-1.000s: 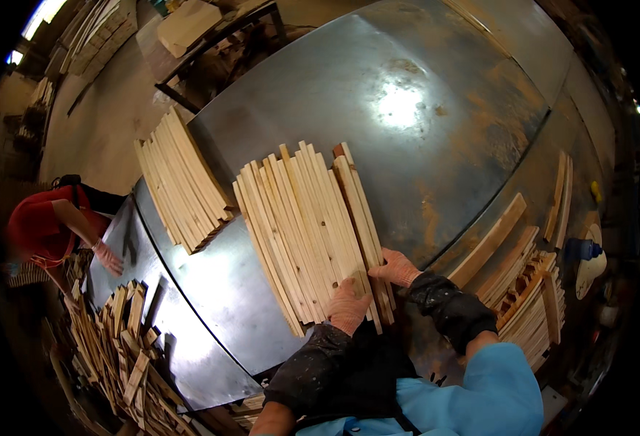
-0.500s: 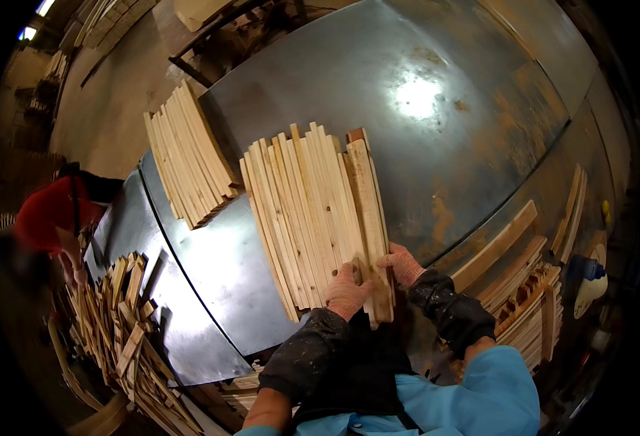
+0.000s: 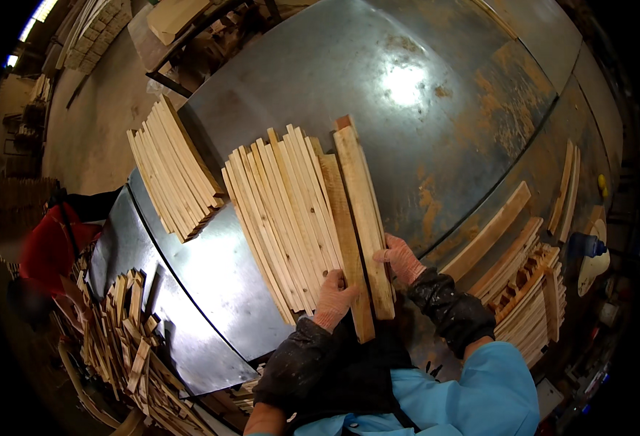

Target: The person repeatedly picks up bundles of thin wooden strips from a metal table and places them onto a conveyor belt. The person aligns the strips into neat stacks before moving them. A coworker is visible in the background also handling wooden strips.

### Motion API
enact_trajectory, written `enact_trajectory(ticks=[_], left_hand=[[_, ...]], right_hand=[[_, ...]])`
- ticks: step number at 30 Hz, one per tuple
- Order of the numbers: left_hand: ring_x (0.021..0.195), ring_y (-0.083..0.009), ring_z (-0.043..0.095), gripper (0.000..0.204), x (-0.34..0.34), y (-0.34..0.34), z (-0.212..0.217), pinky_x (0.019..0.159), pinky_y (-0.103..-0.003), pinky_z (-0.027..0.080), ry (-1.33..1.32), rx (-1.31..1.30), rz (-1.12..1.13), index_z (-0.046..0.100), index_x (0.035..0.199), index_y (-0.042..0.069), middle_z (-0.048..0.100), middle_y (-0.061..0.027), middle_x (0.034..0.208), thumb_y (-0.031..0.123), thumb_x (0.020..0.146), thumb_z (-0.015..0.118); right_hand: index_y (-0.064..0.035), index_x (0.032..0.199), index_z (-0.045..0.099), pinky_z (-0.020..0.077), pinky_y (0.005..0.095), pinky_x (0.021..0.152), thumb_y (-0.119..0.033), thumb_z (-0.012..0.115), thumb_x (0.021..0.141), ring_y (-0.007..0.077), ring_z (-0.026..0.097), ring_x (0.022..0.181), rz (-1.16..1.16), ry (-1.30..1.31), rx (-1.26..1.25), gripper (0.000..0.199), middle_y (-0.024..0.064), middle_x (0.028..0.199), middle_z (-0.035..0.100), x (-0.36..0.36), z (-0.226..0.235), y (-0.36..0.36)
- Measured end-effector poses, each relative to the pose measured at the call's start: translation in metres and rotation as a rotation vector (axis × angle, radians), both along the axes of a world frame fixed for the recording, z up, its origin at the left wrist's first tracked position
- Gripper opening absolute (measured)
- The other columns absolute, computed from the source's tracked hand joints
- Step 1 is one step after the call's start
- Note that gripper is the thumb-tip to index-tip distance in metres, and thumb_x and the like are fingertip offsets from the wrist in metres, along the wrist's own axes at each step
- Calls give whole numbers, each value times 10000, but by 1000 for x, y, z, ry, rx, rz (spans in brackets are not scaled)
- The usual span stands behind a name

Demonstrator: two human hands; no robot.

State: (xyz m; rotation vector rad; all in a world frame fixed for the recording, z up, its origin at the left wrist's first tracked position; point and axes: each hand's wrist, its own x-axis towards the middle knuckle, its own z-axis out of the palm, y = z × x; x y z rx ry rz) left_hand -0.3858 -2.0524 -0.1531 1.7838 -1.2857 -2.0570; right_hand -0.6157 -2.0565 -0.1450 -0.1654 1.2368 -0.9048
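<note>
Seemingly mostly done, I log: pale row of strips (image 3: 284, 218) side by side, outer strip (image 3: 360, 203) apart at its right, right hand (image 3: 403, 261) with fingers closed on it, left hand (image 3: 334, 301) bent at near inner strip (image 3: 345, 240), hold unclear.

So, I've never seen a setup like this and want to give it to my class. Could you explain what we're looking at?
No machine here: a person in a light-blue top works by hand. The view comes from a fisheye camera on their head, looking down, so straight edges bend.

On the large grey metal table lie a row of pale, narrow wooden strips and, further left, a smaller bundle of pale wooden strips.

The right hand, in a pinkish glove, grips a long, pale wooden board beside the row. The left hand, gloved alike, is by the row's near end; whether it grips anything is unclear.

Far left, a co-worker in a red top bends near jumbled wooden sticks.
</note>
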Motion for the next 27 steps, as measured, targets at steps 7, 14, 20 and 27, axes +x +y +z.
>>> enact_trajectory(ticks=[7,14,20,27], left_hand=[[1050,-193,704,477,33,5,9,916,-359,595,242,95,295,558,1370,-52,721,-113,1171,26,946,761],[934,-161,674,436,48,-7,11,822,-343,583,148,-6,161,588,1328,-50,713,-96,1116,56,946,769],[1002,-164,719,332,21,9,-12,879,-346,595,67,-490,-63,655,1184,16,752,-78,1064,109,917,830],[1477,-278,528,675,33,-27,-4,1255,-422,402,189,-530,-3,517,1586,-5,568,-195,1588,43,969,787]], right_hand=[[39,1545,511,527,481,1063,-456,763,920,429,643,1242,710,1146,-64,836,249,1374,651,38,-49,3],[39,1638,386,499,477,1112,-559,723,957,404,598,1313,801,1088,-65,966,244,1447,585,55,-39,-8],[-24,1517,572,476,463,1125,-445,689,986,441,607,1312,202,821,-192,689,307,1424,633,99,17,22],[-6,1193,731,542,396,786,-432,716,1005,237,685,836,-419,845,11,466,129,888,735,13,34,92]])
